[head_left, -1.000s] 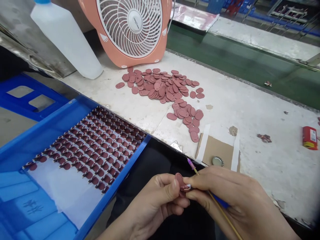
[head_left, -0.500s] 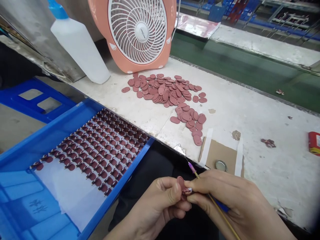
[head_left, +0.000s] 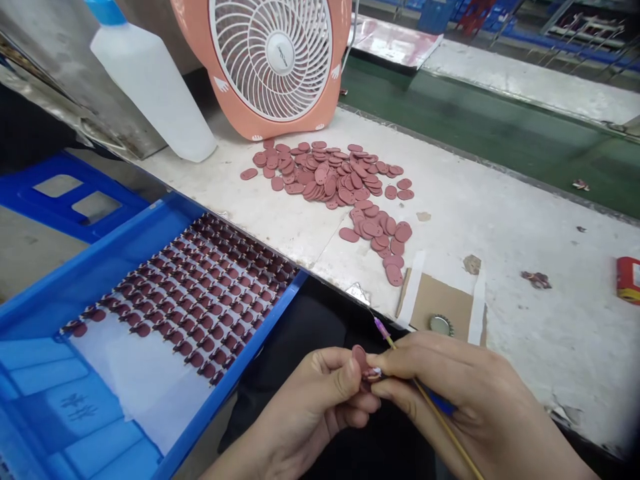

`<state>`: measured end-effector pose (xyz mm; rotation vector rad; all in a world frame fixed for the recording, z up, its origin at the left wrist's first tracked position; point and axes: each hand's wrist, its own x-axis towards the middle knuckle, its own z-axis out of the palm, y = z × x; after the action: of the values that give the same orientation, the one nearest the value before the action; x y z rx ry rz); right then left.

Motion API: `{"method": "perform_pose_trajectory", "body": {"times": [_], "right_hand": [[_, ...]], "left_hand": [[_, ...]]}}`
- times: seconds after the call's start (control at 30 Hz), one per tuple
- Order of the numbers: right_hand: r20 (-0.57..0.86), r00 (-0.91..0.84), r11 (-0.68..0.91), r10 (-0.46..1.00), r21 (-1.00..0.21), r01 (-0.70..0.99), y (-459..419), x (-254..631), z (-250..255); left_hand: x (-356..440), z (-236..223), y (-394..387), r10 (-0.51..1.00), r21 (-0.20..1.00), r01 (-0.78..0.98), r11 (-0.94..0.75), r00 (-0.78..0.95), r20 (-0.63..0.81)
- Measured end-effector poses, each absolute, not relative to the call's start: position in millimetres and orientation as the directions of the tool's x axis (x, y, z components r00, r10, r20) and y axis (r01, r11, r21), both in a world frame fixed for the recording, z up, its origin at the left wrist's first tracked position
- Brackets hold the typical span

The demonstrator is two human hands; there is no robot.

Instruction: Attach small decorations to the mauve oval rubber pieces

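Observation:
My left hand (head_left: 325, 400) is closed, its thumb and fingers pinching a reddish-brown oval piece (head_left: 359, 357) above my lap. A small part with white on it (head_left: 373, 373) sits at the piece's lower right side. The thumb and a fingertip of my right hand (head_left: 450, 387) press on that small part. The same right hand also holds a thin yellowish stick (head_left: 437, 413), which slants up to a purple needle-like tip (head_left: 381, 327). Something blue shows partly under the right palm. Many like oval pieces (head_left: 325, 173) lie heaped on the white worktop.
At the left stands a blue tray (head_left: 295, 293) with rows of finished-looking brown pieces on white sheets. An orange fan (head_left: 320, 117) and a white bottle (head_left: 155, 87) stand behind the heap. A cardboard square (head_left: 440, 300) carries a bottle cap (head_left: 442, 325). A red box (head_left: 627, 280) is at right.
The view has shifted slightly. Both hands keep their hold on the oval piece, with only a very small movement of the fingers.

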<state>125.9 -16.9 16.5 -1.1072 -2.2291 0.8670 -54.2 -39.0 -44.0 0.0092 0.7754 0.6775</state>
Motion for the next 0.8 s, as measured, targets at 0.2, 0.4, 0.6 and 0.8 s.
{"method": "perform_pose_trajectory", "body": {"times": [0.2, 0.4, 0.6, 0.8], "right_hand": [[0.107, -0.537, 0.419, 0.837, -0.757, 0.501, -13.1, 123.9, 15.1], [0.117, -0.531, 0.42, 0.839, -0.759, 0.497, -12.5, 122.5, 18.0], [0.186, -0.522, 0.484, 0.832, -0.704, 0.52, -13.7, 119.9, 13.8], [0.499, -0.45, 0.641, 0.741, -0.322, 0.697, -40.0, 135.0, -6.1]], "left_hand": [[-52.0, -46.6, -37.9, 0.563, 0.249, -0.559, 0.791, 0.506, -0.653], [-52.4, -47.0, -36.9, 0.581, 0.265, -0.564, 0.782, 0.505, -0.638], [-57.1, -48.7, -33.2, 0.615, 0.319, -0.551, 0.771, 0.514, -0.599], [-69.8, -39.3, -18.5, 0.746, 0.469, -0.581, 0.665, 0.496, -0.445]]}}
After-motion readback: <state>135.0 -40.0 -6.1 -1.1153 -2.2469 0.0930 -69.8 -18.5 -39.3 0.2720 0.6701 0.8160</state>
